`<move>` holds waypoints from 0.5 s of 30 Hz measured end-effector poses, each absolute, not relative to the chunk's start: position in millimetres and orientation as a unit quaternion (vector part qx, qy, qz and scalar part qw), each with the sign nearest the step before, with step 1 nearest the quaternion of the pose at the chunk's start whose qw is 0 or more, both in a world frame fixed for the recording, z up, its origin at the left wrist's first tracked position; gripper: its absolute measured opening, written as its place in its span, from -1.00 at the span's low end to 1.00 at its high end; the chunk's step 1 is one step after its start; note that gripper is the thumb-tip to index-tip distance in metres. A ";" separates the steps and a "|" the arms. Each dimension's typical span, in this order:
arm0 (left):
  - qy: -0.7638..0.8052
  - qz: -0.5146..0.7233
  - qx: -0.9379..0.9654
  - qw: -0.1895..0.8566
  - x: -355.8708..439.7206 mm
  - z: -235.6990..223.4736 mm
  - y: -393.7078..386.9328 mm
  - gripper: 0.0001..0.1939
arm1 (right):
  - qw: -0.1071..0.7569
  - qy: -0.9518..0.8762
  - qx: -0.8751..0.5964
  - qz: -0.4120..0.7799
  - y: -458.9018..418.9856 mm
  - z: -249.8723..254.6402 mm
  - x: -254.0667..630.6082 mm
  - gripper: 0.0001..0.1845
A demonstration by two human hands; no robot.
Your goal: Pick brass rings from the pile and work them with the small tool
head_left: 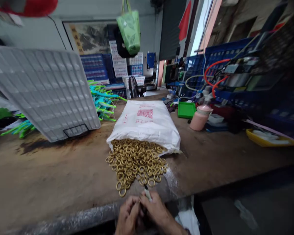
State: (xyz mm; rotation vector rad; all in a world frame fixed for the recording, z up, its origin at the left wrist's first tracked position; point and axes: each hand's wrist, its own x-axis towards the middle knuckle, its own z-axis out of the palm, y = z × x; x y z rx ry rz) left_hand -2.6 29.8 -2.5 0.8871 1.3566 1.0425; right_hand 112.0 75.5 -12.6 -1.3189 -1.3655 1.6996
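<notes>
Just off the table's near edge (63,212), the left hand (129,214) is held curled, its hold hidden; by the right (156,209), fingers closed, a slim tool (147,193) is gripped. Close two-handed work seems under way; a steady pinch is called for. Rings (137,160) are spilled from the sack (149,127) toward that edge.

A pale grey wall (88,10) carries a framed landscape picture (94,37), with stacked blue crates (94,68) and white crates (119,63) below. Rightward come a dark ribbed shutter (171,31), a red flag (185,22) and a bright opening (198,34). The brown table (71,182), darkly stained at left, fills the foreground; the far right sinks into shadow.
</notes>
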 end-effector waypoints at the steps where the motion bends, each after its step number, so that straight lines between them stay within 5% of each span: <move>1: 0.569 0.450 0.385 0.570 -3.1 4.4 28.9 -0.55 | 0.288 -0.528 -0.489 0.632 74.0 -5.6 112.8 -0.66; 15: 0.486 0.488 0.294 0.663 -7.0 14.2 19.6 -0.71 | 0.273 -0.545 -0.441 0.659 70.5 7.8 112.5 -0.65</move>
